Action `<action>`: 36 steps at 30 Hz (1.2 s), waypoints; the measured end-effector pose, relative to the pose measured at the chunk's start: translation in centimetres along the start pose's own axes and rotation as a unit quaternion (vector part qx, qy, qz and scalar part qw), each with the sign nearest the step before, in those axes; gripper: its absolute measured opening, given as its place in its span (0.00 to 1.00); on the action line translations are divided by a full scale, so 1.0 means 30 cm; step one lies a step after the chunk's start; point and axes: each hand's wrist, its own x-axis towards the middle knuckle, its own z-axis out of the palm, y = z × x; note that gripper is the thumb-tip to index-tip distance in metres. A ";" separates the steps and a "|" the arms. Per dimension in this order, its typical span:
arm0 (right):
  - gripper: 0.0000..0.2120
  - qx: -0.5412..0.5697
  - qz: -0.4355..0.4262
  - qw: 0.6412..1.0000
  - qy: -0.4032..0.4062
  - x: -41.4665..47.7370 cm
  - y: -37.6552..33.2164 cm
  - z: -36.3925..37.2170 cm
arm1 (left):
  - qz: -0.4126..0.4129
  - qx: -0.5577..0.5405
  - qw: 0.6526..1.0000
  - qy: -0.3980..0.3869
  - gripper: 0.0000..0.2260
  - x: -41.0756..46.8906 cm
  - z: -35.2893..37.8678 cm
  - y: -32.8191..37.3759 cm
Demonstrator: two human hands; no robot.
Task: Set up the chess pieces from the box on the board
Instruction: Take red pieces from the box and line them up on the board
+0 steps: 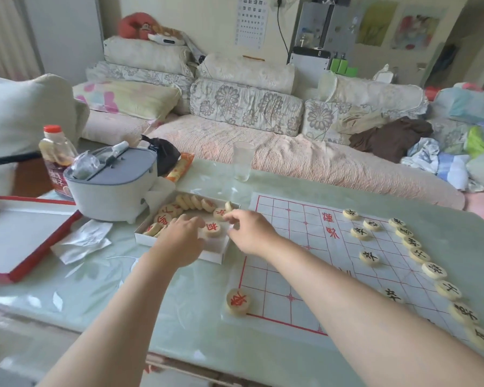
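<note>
Left hand, right hand over box

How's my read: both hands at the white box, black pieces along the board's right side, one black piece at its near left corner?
Head view shows the corner piece is red, not black. Left hand and right hand are at the white box; black pieces line the right side of the board.

We note a white cooker just beyond the left hand; crumpled tissue and a red-rimmed tray to its left; a glass farther beyond.
</note>
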 end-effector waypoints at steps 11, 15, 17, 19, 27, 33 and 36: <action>0.21 -0.256 -0.051 0.961 -0.088 0.188 -0.061 0.131 | -0.001 0.043 0.998 -0.049 0.21 0.048 -0.012 -0.073; 0.21 -0.251 -0.059 0.963 -0.085 0.194 -0.051 0.133 | -0.007 0.086 0.993 -0.076 0.12 0.059 0.007 -0.056; 0.23 -0.217 -0.065 0.971 -0.073 0.186 -0.042 0.123 | -0.009 0.107 0.991 -0.084 0.14 0.064 0.010 -0.046; 0.26 -0.167 -0.061 0.983 -0.051 0.177 -0.034 0.095 | -0.009 0.116 0.989 -0.089 0.16 0.060 0.000 -0.031; 0.24 -0.081 -0.046 0.995 0.020 0.095 0.043 -0.125 | -0.007 0.019 0.997 -0.070 0.11 0.056 -0.012 -0.007; 0.12 -0.057 -0.013 0.998 0.018 -0.018 0.126 -0.160 | -0.020 -0.086 0.996 -0.017 0.11 0.045 -0.035 0.071; 0.13 -0.035 -0.009 0.999 -0.015 -0.096 0.138 -0.128 | -0.025 -0.204 0.979 -0.018 0.09 0.030 -0.035 0.116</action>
